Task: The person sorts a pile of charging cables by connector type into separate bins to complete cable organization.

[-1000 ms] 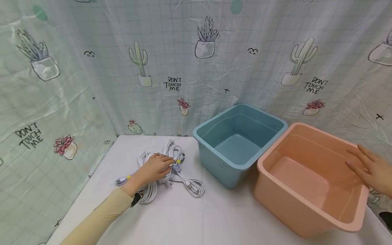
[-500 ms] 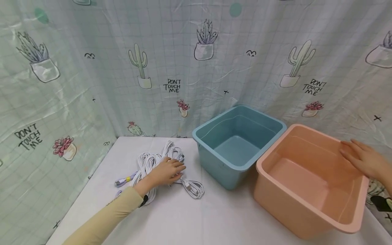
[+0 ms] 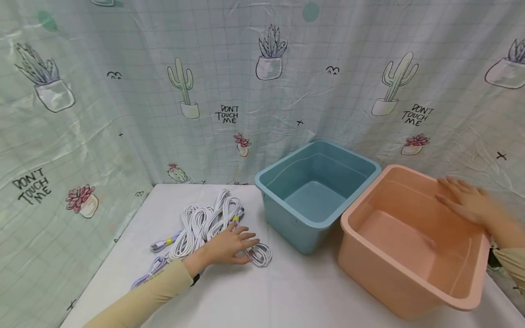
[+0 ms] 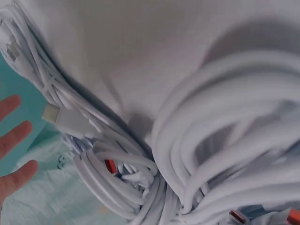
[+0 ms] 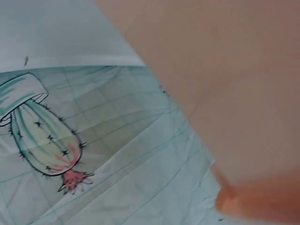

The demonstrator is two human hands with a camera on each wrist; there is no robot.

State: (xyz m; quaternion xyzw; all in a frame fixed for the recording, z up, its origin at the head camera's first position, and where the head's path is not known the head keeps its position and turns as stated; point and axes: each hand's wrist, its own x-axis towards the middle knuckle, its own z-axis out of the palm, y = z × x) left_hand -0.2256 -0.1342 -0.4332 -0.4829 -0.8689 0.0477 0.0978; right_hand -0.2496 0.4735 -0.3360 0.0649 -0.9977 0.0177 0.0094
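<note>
Several bundled white charging cables (image 3: pixel 201 223) lie heaped on the left of the table. My left hand (image 3: pixel 227 246) hovers over the heap's front right part, fingers (image 4: pixel 16 133) spread and holding nothing. One coiled cable (image 3: pixel 260 254) shows just past its fingertips. A cable connector (image 4: pixel 75 121) and thick coils fill the left wrist view. At the right, my right hand (image 3: pixel 467 200) is at the far right rim of the orange bin (image 3: pixel 393 282), fingers extended. Whether it touches the rim I cannot tell. The right wrist view shows one blurred finger (image 5: pixel 253 201) near the bin wall.
A blue bin (image 3: pixel 287 223) stands just left of the orange one, their rims close together. Smaller bundles with yellow ties (image 3: pixel 169 241) lie at the heap's left side. A curtain with cactus prints (image 3: pixel 229 82) hangs behind the white table (image 3: pixel 287 296).
My left hand has come off the middle of the cable heap and moved right and toward me, fingers spreading. The right hand has shifted left along the orange bin's rim.
</note>
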